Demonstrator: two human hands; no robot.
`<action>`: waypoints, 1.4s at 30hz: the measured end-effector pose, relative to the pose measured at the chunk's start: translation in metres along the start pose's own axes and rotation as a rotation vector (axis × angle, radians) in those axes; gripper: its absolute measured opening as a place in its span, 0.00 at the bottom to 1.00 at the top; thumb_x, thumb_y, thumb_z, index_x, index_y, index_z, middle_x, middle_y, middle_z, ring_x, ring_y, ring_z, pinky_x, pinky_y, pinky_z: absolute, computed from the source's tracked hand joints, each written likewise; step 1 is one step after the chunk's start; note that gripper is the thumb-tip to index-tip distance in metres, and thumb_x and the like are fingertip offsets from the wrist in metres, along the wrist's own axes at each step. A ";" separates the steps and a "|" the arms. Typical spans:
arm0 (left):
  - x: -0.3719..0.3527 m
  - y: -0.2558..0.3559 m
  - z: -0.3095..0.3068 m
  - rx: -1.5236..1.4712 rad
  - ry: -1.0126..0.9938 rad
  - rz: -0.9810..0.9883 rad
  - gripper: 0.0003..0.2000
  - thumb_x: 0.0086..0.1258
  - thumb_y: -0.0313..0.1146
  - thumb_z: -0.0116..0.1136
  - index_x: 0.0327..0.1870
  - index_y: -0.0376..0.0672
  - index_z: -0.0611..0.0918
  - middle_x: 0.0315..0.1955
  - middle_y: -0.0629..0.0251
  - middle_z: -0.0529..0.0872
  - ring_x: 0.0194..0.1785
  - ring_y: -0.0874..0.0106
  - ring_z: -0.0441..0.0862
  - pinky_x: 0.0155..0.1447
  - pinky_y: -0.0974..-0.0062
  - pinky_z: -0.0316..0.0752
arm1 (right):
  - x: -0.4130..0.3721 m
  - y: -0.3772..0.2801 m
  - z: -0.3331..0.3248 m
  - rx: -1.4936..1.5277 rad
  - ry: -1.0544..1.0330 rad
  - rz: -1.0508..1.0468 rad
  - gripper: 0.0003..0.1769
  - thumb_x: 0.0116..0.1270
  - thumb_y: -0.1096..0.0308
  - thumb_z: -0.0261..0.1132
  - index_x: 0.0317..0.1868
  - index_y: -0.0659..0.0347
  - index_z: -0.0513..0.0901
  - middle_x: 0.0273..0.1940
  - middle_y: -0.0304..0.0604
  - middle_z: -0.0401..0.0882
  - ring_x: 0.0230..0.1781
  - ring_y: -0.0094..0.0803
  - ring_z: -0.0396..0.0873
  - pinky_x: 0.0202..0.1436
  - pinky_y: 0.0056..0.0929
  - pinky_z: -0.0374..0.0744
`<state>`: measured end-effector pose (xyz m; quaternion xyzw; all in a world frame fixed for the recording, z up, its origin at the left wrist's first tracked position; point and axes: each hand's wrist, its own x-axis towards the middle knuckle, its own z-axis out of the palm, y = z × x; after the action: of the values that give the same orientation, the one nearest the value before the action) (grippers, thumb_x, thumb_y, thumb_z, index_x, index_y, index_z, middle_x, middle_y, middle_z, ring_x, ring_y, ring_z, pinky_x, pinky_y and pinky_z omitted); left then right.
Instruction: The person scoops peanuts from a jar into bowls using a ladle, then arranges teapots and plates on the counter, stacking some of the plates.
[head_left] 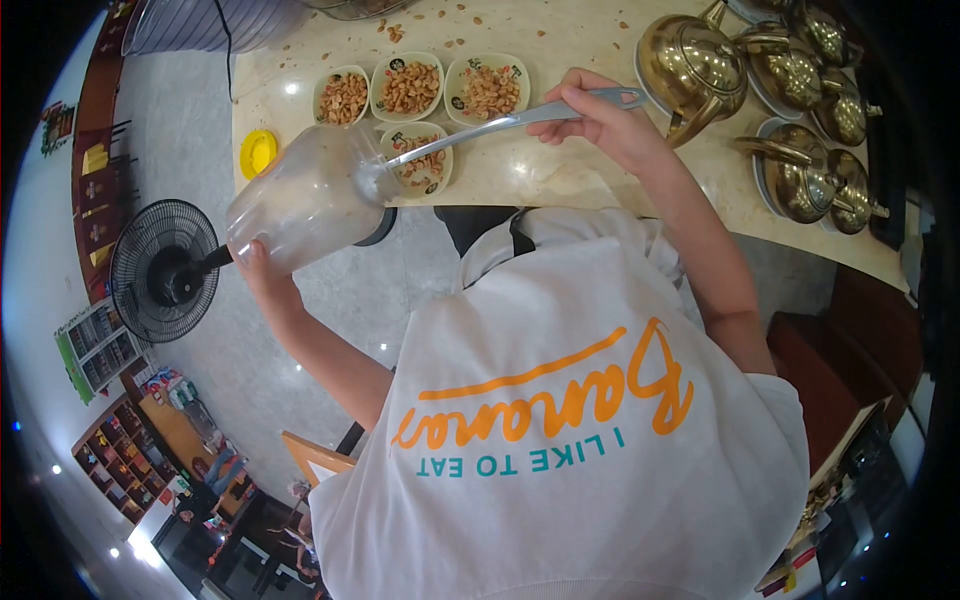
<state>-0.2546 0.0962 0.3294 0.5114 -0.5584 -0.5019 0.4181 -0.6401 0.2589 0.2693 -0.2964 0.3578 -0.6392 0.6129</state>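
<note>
My left hand (262, 268) is wrapped around the base of a clear plastic jar (300, 200), which is tilted with its mouth toward the right. My right hand (595, 118) grips the handle of a long metal spoon (490, 127). The spoon's head is at the jar's mouth and its exact shape is hard to make out. Just beyond the mouth sits a small bowl of nuts (418, 160), partly covered by the spoon. Behind it stand a left bowl (323, 88), a middle bowl (378, 88) and a right bowl (456, 104), all holding nuts.
A yellow lid (258, 152) lies on the table (570, 185) near its left edge. Several brass teapots (697, 68) crowd the right side. Loose nuts (395, 33) are scattered at the back, near stacked clear containers (205, 22). A black fan (165, 270) stands at left.
</note>
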 end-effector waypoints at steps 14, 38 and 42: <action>-0.002 -0.001 -0.005 -0.058 0.031 -0.054 0.41 0.54 0.48 0.62 0.67 0.41 0.57 0.59 0.54 0.67 0.62 0.59 0.66 0.61 0.59 0.65 | -0.021 -0.012 -0.020 -0.071 0.098 -0.064 0.12 0.71 0.64 0.50 0.42 0.66 0.72 0.40 0.57 0.80 0.42 0.38 0.81 0.44 0.30 0.78; -0.021 0.014 -0.004 -0.202 0.196 -0.008 0.39 0.61 0.60 0.48 0.67 0.43 0.58 0.63 0.51 0.63 0.65 0.53 0.63 0.58 0.48 0.67 | -0.028 -0.007 -0.011 -0.106 0.187 -0.120 0.12 0.71 0.65 0.50 0.40 0.68 0.73 0.37 0.58 0.81 0.38 0.37 0.82 0.41 0.30 0.79; -0.023 0.016 -0.001 -0.308 0.206 0.013 0.38 0.61 0.60 0.47 0.67 0.44 0.58 0.64 0.50 0.62 0.65 0.50 0.62 0.57 0.46 0.67 | -0.033 -0.014 -0.014 -0.106 0.253 -0.169 0.13 0.71 0.64 0.50 0.41 0.68 0.73 0.38 0.59 0.81 0.38 0.39 0.82 0.43 0.31 0.78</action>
<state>-0.2533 0.1181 0.3458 0.4862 -0.4324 -0.5237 0.5498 -0.6572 0.2934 0.2748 -0.2744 0.4390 -0.7011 0.4904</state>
